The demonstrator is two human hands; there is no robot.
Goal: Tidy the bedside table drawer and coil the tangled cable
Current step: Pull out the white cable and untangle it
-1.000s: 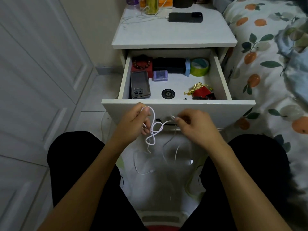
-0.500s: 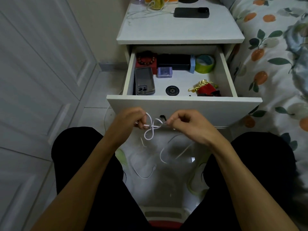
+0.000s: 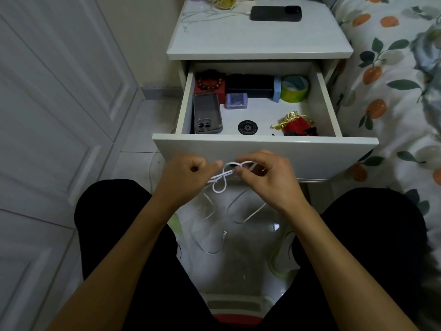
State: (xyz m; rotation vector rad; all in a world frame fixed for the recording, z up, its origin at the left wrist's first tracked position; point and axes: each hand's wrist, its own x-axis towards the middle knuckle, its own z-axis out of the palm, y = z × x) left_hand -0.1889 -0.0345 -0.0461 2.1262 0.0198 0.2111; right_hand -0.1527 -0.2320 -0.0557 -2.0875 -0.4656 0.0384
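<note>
A thin white cable [image 3: 220, 185] is looped into a knot between my hands, just below the front of the open drawer [image 3: 262, 151]. My left hand [image 3: 183, 177] pinches one side of the knot and my right hand [image 3: 267, 177] pinches the other. The cable's loose end with its plug [image 3: 224, 234] hangs down between my knees. Inside the drawer lie a clear phone case [image 3: 207, 113], a bead bracelet [image 3: 210, 81] on a red box, a black box [image 3: 250, 86], a small purple box [image 3: 236, 100], green tape [image 3: 294, 88], a black disc [image 3: 247, 127] and a red and gold pouch [image 3: 297, 124].
The bedside table top [image 3: 260, 37] carries a black phone [image 3: 275, 13] and another white cable. A bed with a fruit-print cover [image 3: 391, 96] is at the right. White closet doors [image 3: 52, 115] stand at the left. My legs in black flank a tiled floor.
My hands have drawn closer together and risen slightly toward the drawer front. The cable loops between them have tightened into a smaller knot.
</note>
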